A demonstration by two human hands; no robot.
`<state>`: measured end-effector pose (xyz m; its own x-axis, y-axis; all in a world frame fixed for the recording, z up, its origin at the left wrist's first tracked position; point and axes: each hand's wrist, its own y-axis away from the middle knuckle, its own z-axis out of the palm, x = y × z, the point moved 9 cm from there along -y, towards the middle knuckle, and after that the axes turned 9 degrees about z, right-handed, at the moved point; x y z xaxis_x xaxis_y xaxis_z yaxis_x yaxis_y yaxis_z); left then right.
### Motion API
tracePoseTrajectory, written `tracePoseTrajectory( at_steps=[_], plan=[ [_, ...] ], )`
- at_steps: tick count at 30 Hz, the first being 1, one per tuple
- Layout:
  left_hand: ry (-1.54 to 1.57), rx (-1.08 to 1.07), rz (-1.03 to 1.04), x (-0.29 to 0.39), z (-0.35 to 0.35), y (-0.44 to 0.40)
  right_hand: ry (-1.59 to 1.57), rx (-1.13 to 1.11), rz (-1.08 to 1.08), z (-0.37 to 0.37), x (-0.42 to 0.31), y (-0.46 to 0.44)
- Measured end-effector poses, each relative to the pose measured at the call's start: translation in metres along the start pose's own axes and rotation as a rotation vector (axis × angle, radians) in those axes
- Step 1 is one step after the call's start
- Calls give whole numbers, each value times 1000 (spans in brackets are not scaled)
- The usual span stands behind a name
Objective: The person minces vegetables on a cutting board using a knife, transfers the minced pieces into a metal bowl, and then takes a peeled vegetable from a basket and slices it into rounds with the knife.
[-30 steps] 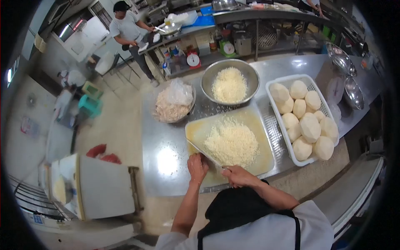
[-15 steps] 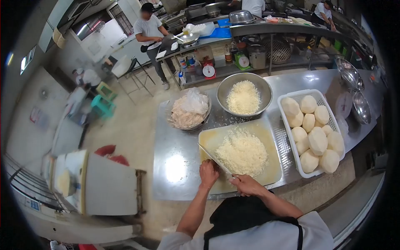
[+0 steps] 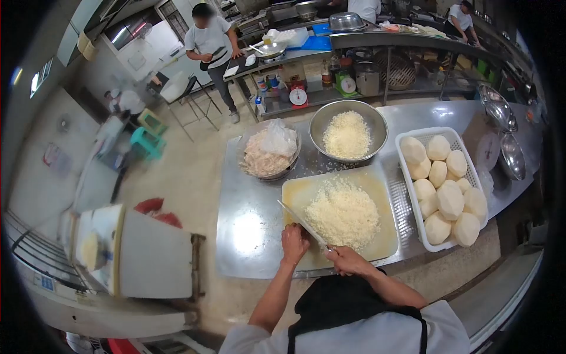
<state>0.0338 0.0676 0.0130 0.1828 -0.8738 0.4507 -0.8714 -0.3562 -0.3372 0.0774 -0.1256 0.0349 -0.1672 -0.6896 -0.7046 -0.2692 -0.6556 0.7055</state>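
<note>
My right hand (image 3: 349,260) is wrapped round the handle of a knife (image 3: 302,222). Its long blade slants up and left across the near left part of a cutting board (image 3: 386,236). Close beside the blade, my left hand (image 3: 295,242) rests on the board's left edge with its fingers curled. Whatever lies under those fingers is hidden. A heap of finely chopped pale vegetable (image 3: 343,213) covers the middle of the board, just beyond the blade.
Behind the board stands a steel bowl (image 3: 379,147) of chopped pieces. Left of it is a bowl of pale pinkish mix (image 3: 262,154) under a plastic bag. A white basket (image 3: 417,219) of peeled, round vegetables is at right. A co-worker (image 3: 207,44) stands across the aisle.
My hands and the knife stay in nearly the same place over the board. The view has shifted slightly. Across the aisle, the co-worker has turned and raised a dark, flat object in one hand.
</note>
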Motion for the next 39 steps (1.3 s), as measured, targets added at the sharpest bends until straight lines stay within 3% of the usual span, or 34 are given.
tracePoseTrajectory(
  at_steps=[12, 26, 28, 32, 36, 39],
  plan=[
    [18, 54, 92, 12, -10, 1, -65, 15, -23, -4, -7, 3],
    [11, -26, 11, -13, 5, 10, 40, 16, -72, 8, -3, -4],
    [18, 43, 137, 7, -10, 7, 50, -11, -84, -1, -20, 12],
    [45, 129, 128, 16, -17, -3, -29, 92, -148, -3, -16, 6],
    [56, -19, 122, 0, 1, 0, -58, 3, -67, 0, -29, 21],
    [35, 6, 71, 10, -12, -6, -44, 9, -64, 4, -18, 6]
  ],
)
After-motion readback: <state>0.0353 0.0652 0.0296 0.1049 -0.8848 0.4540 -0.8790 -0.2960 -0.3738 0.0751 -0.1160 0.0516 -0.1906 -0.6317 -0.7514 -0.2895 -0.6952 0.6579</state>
